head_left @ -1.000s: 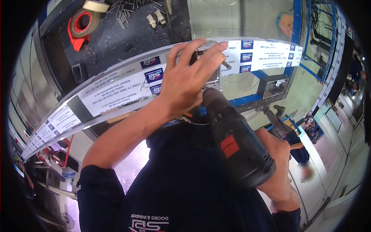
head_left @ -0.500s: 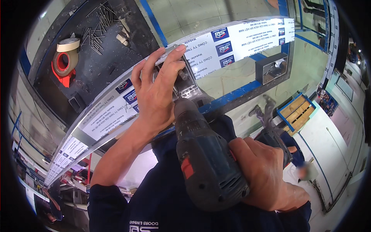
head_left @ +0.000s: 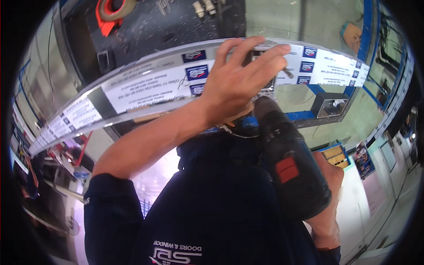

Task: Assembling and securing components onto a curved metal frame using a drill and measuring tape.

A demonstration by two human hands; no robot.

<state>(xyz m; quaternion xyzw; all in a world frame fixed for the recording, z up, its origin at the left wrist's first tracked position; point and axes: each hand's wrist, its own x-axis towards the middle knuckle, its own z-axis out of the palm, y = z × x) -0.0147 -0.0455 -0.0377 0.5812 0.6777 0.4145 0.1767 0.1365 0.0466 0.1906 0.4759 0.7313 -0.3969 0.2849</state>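
Note:
A long metal profile (head_left: pixel 152 81) covered in white printed protective film runs across the view. My left hand (head_left: pixel 240 81) lies over it, fingers curled across its far side at an open cutout (head_left: pixel 269 84) with bare metal edges. A short metal rod end (head_left: pixel 288 73) shows beside the fingertips; how it is held is hidden. In my right hand (head_left: pixel 329 176) is a dark power drill (head_left: pixel 293 165) with a red patch, its handle mostly hidden behind its body. The drill's nose points at the profile's near side, close to my left wrist; its tip cannot be made out.
Beyond the profile, a dark work surface (head_left: pixel 163 33) bears a red tape dispenser (head_left: pixel 106 22), several metal pins (head_left: pixel 163 6) and small pale fittings (head_left: pixel 205 8). A blue frame bar (head_left: pixel 300 115) carries a short square tube (head_left: pixel 330 106) at right. A wooden pallet (head_left: pixel 335 155) stands farther off.
The view has shifted, so the profile, my left hand and the drill appear farther right. The drill looks more steeply angled, with its nose still near the cutout. Both hands keep their holds.

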